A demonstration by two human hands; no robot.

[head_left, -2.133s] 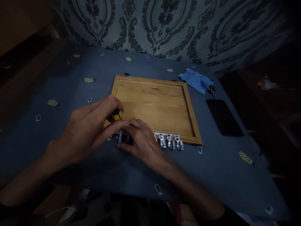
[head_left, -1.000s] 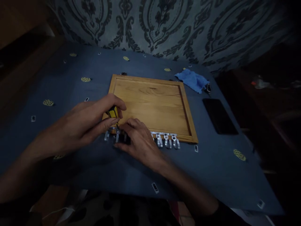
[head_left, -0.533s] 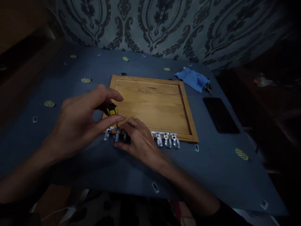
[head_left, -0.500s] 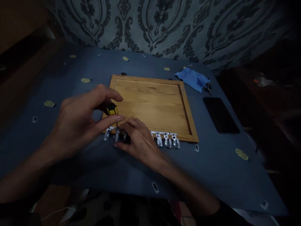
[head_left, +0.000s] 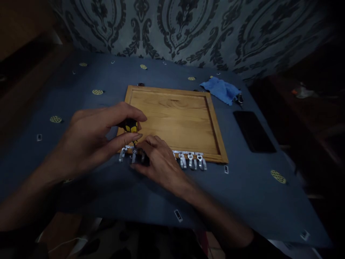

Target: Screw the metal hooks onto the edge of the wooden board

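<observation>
My left hand (head_left: 94, 136) grips a short screwdriver (head_left: 131, 126) with a black and yellow handle. Its tip points down at a silver metal hook (head_left: 134, 155) on the near edge of a wooden board (head_left: 172, 118) with a raised frame. Close beside it, my right hand (head_left: 159, 162) has its thumb and fingers curled around the hook at that edge, hiding part of the row. Another hook (head_left: 123, 154) sits at the left end, and several hooks (head_left: 191, 160) show to the right of my hand.
A blue tablecloth (head_left: 107, 201) covers the table. To the right lie a black phone (head_left: 254, 132) and a crumpled blue cloth (head_left: 221, 90) with a small dark metal item (head_left: 239, 99) at its edge. A patterned wall covering (head_left: 180, 28) stands behind the table.
My left hand has shifted slightly right and turned the screwdriver handle, its index finger now reaching further round it. The right hand and the board have stayed put.
</observation>
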